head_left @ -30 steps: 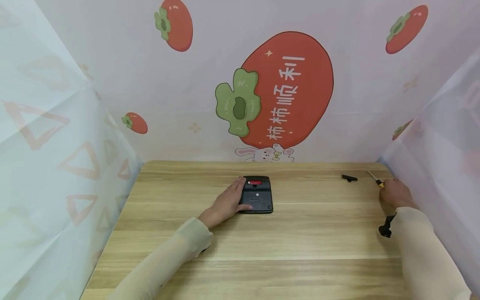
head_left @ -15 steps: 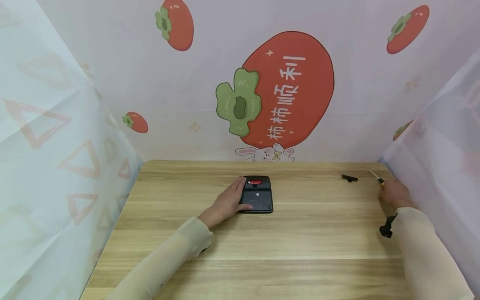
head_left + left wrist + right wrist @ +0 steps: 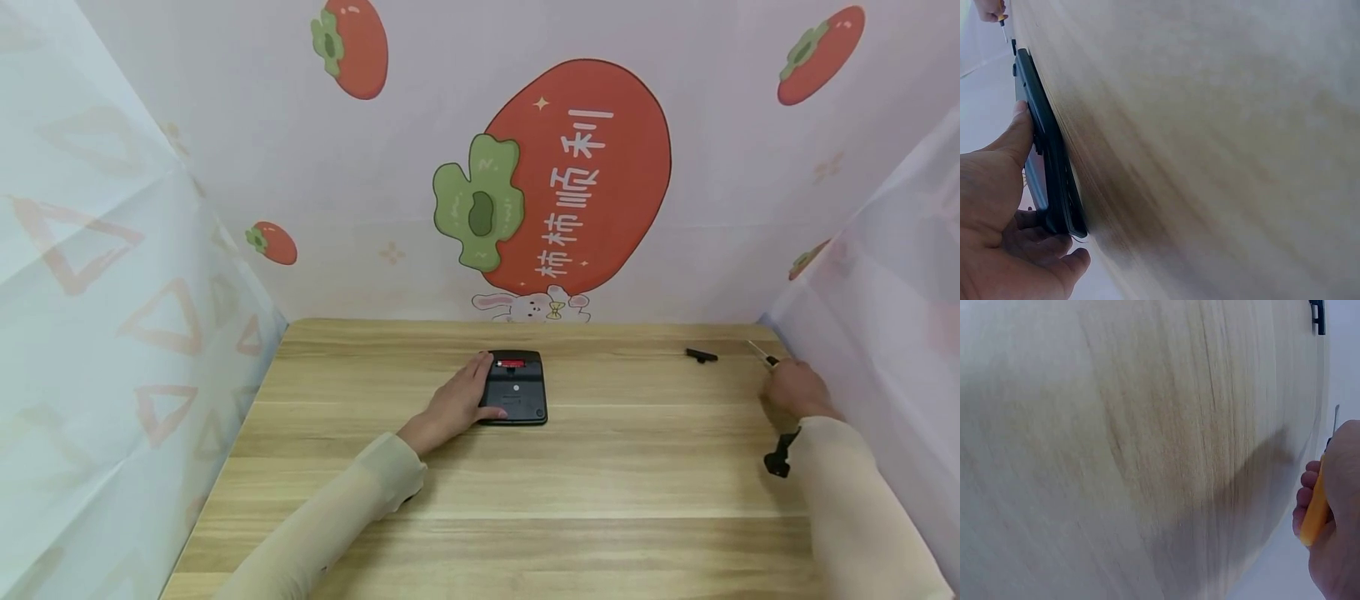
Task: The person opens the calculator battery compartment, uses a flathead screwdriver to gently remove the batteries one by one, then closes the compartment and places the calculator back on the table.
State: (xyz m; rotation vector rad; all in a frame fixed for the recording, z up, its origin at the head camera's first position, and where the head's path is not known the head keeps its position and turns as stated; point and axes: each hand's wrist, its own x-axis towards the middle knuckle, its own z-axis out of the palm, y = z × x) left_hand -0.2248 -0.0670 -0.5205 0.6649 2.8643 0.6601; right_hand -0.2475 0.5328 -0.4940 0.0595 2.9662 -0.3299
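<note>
A dark calculator (image 3: 523, 400) lies back side up on the wooden table, a red battery (image 3: 512, 363) showing in its open compartment. My left hand (image 3: 450, 404) grips its left part; the left wrist view shows the thumb on the back face and the fingers curled at the edge. At the far right, my right hand (image 3: 798, 389) holds a screwdriver by its yellow handle (image 3: 1316, 512). Its thin metal shaft (image 3: 759, 350) points away, toward the back edge. Part of the handle is hidden in the fist.
A small black battery cover (image 3: 701, 356) lies on the table between the calculator and the right hand. The wooden table (image 3: 600, 483) ends at a printed back wall (image 3: 360, 167), with pale sheets (image 3: 97, 333) hanging on both sides.
My right hand and the screwdriver have shifted slightly to the right, and less of the yellow handle shows in the head view. The left hand and the calculator stay in place.
</note>
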